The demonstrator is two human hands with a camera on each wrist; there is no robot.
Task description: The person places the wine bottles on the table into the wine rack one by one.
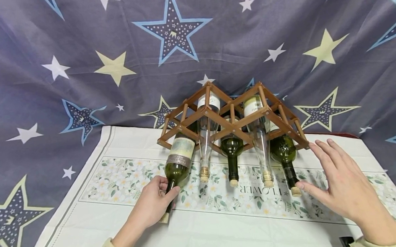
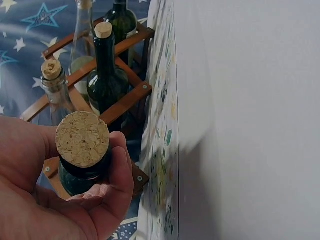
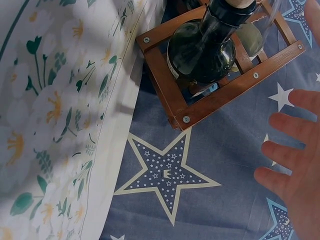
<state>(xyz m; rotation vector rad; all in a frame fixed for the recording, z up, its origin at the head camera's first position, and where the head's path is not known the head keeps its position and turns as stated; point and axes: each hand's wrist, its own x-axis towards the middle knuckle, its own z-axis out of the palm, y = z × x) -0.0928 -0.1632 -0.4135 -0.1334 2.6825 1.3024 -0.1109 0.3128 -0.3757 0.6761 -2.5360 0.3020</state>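
Observation:
My left hand [image 1: 156,201] grips the neck of a green wine bottle [image 1: 178,165] at the left end of a wooden wine rack [image 1: 234,126]. In the left wrist view, fingers and thumb wrap below that bottle's cork [image 2: 82,139]. The bottle's far end lies inside the rack's left opening. My right hand [image 1: 347,184] is spread with straight fingers by the rack's right end. Its thumb is close to the cork of the rightmost green bottle [image 1: 283,148]; whether they touch I cannot tell. In the right wrist view its fingers [image 3: 287,150] hold nothing.
Two clear corked bottles [image 1: 206,146] [image 1: 259,146] and another green bottle [image 1: 232,148] lie in the rack, necks toward me. The rack stands on a white tablecloth [image 1: 226,236] with a floral band, before a star-patterned curtain [image 1: 226,29].

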